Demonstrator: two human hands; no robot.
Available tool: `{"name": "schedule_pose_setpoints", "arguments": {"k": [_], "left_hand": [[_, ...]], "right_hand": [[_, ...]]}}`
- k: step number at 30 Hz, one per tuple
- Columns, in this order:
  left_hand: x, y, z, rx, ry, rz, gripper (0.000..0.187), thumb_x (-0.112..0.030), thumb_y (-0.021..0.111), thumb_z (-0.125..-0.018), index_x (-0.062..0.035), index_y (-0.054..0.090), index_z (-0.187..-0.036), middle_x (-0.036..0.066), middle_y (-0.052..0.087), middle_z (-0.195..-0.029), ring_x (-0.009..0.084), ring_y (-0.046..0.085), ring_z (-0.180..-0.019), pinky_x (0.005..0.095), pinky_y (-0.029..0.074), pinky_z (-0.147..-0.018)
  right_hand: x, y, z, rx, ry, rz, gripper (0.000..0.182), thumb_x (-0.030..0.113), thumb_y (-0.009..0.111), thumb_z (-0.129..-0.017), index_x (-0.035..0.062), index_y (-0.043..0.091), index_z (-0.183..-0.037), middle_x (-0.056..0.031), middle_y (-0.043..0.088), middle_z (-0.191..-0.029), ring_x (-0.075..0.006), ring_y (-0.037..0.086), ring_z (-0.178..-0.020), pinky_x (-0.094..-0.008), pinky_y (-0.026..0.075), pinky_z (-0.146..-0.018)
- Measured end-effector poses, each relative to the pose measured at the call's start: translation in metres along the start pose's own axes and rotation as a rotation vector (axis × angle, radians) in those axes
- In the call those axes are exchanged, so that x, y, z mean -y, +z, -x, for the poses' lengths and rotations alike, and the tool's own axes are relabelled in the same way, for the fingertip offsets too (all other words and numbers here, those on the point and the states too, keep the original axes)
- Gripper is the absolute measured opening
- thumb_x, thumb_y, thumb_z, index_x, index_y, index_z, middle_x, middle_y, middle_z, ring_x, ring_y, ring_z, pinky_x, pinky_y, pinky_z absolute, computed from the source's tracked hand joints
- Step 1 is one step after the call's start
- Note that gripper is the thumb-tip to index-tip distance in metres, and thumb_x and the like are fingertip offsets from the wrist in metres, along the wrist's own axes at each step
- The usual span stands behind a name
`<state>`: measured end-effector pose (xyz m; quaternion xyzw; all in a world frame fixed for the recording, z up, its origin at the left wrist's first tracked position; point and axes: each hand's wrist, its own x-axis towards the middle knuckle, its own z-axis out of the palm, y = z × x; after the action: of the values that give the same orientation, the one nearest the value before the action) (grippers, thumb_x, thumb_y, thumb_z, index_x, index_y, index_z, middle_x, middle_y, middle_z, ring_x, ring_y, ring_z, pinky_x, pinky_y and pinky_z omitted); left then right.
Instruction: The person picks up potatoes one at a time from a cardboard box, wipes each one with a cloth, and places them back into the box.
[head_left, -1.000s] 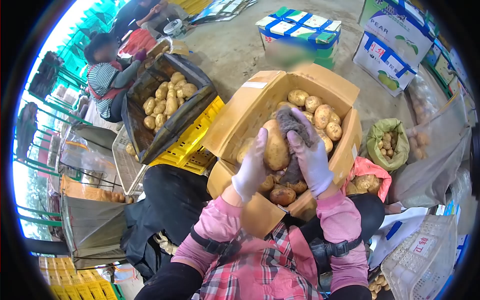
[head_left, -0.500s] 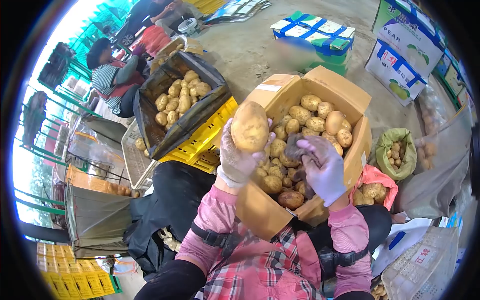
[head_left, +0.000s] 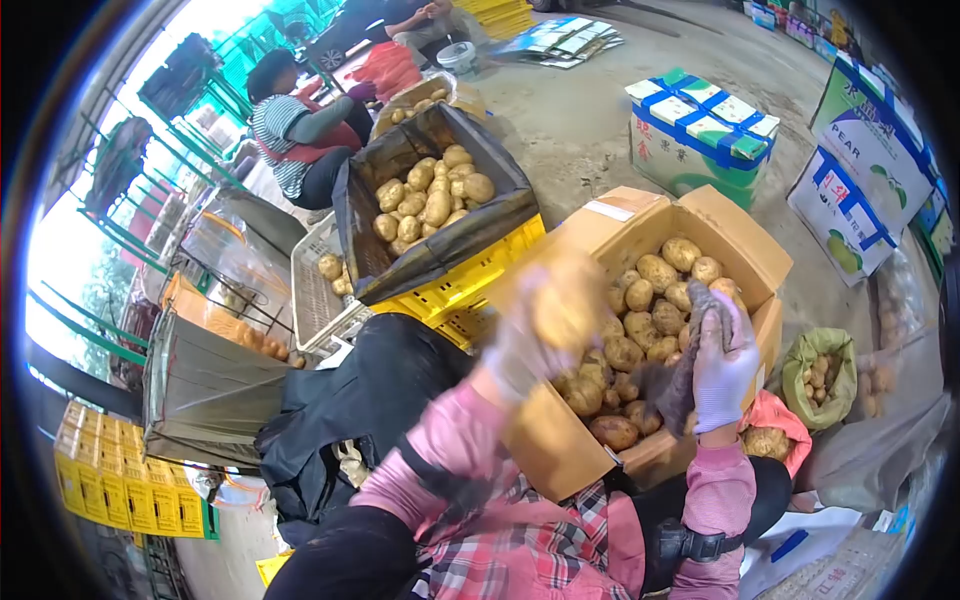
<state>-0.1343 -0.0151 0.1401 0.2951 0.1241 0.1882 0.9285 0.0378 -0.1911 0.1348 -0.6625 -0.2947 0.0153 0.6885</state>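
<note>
My left hand (head_left: 512, 352), gloved and smeared by motion, is closed around a large potato (head_left: 572, 312) above the left side of an open cardboard box (head_left: 555, 440). Many potatoes (head_left: 655, 272) lie inside that box. Over the box's right side, my right hand (head_left: 728, 368) in a pale purple glove grips a dark grey cloth (head_left: 682, 385). The cloth runs up along the palm and hangs down over the potatoes. The potato and the cloth are apart.
Left of the box, a black-lined yellow crate (head_left: 455, 275) holds potatoes. A green sack (head_left: 820, 375) and a red bag (head_left: 775, 425) stand at right. Beyond are a taped carton (head_left: 700, 135) and pear boxes (head_left: 850, 185). A person in stripes (head_left: 290, 135) sits at far left.
The view has swung, so the surroundings sit further right and lower. My left hand has moved the potato toward the box. My right hand has turned upright, with the cloth now stretched lengthwise.
</note>
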Motion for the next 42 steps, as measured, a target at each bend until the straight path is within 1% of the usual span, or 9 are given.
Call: {"name": "schedule_pose_setpoints", "arguments": {"k": [2,3,5,9,12,15,17,25,42], "left_hand": [[-0.058,-0.006,-0.016,-0.052,0.289,0.121,0.06,-0.049,0.055,-0.093,-0.0052,0.048,-0.134,0.019,0.059,-0.12,0.0279,0.063,-0.1,0.0301,0.059,-0.067],[-0.092,-0.029,-0.032,0.357,0.174,0.485,0.059,-0.047,0.052,-0.096,-0.0028,0.047,-0.135,0.021,0.058,-0.124,0.0293,0.063,-0.099,0.0317,0.06,-0.071],[-0.127,-0.055,-0.042,-0.02,0.332,0.383,0.058,-0.045,0.05,-0.097,-0.0013,0.045,-0.136,0.022,0.057,-0.128,0.0296,0.064,-0.098,0.031,0.06,-0.071],[-0.06,-0.011,-0.068,-0.209,0.154,-0.368,0.032,-0.034,0.055,-0.098,-0.0032,0.059,-0.106,0.011,0.066,-0.104,0.0207,0.066,-0.087,0.029,0.056,-0.068],[0.033,-0.024,-0.103,-0.128,-0.179,-0.837,0.033,-0.025,0.059,-0.097,-0.0068,0.058,-0.125,0.006,0.066,-0.101,0.0144,0.061,-0.086,0.0279,0.051,-0.076],[0.105,-0.009,-0.118,0.276,-0.135,-1.702,0.045,-0.03,0.061,-0.092,-0.0034,0.06,-0.128,0.017,0.068,-0.117,0.0263,0.064,-0.106,0.035,0.049,-0.094],[0.105,0.066,-0.114,0.494,-0.466,-1.82,0.045,-0.034,0.063,-0.089,-0.0045,0.063,-0.124,0.021,0.069,-0.109,0.0322,0.066,-0.101,0.0391,0.051,-0.09],[0.028,0.259,-0.033,1.133,-0.265,-2.278,0.025,-0.026,0.063,-0.082,-0.0032,0.068,-0.091,0.018,0.066,-0.084,0.0364,0.066,-0.089,0.044,0.053,-0.077],[0.015,0.261,0.071,0.632,0.215,-2.858,0.014,-0.024,0.064,-0.079,-0.0101,0.065,-0.077,0.008,0.062,-0.083,0.0239,0.064,-0.082,0.0367,0.051,-0.064]], "right_hand": [[0.008,-0.009,-0.003,-0.059,-0.047,-0.019,0.021,0.004,0.061,-0.093,-0.0052,0.065,-0.112,-0.0101,0.069,-0.108,-0.0177,0.062,-0.103,-0.0308,0.047,-0.095],[0.014,-0.017,-0.002,-0.103,-0.061,-0.013,0.022,0.004,0.061,-0.093,-0.0061,0.065,-0.112,-0.0095,0.069,-0.108,-0.0157,0.061,-0.102,-0.0298,0.046,-0.095],[0.027,-0.037,-0.009,-0.22,-0.018,0.016,0.024,0.008,0.062,-0.095,-0.0073,0.064,-0.113,-0.0108,0.068,-0.108,-0.0148,0.06,-0.1,-0.0283,0.045,-0.094],[0.037,-0.076,-0.022,-0.409,0.043,-0.146,0.032,0.017,0.058,-0.098,-0.0079,0.062,-0.118,-0.0135,0.067,-0.112,-0.0194,0.061,-0.102,-0.0314,0.047,-0.092],[0.019,-0.114,-0.024,-0.324,-0.119,0.337,0.041,0.027,0.05,-0.099,-0.0059,0.059,-0.123,-0.0189,0.063,-0.123,-0.0289,0.062,-0.11,-0.0362,0.048,-0.094],[0.011,-0.12,-0.029,-0.318,0.11,0.059,0.044,0.031,0.047,-0.101,-0.0046,0.059,-0.124,-0.0179,0.064,-0.121,-0.0259,0.063,-0.108,-0.0343,0.049,-0.094],[0.008,-0.113,-0.034,-0.415,0.238,-0.244,0.038,0.027,0.054,-0.099,-0.0031,0.062,-0.122,-0.0107,0.066,-0.11,-0.0173,0.063,-0.096,-0.03,0.051,-0.086],[-0.006,-0.102,-0.047,-0.368,0.359,-0.345,0.033,0.019,0.061,-0.096,-0.006,0.062,-0.118,-0.0077,0.067,-0.103,-0.0138,0.062,-0.087,-0.0266,0.051,-0.079],[-0.006,-0.092,-0.025,-0.247,0.216,-0.139,0.036,0.025,0.066,-0.092,-0.005,0.067,-0.111,-0.0053,0.067,-0.094,-0.0104,0.057,-0.081,-0.0256,0.047,-0.072]]}}
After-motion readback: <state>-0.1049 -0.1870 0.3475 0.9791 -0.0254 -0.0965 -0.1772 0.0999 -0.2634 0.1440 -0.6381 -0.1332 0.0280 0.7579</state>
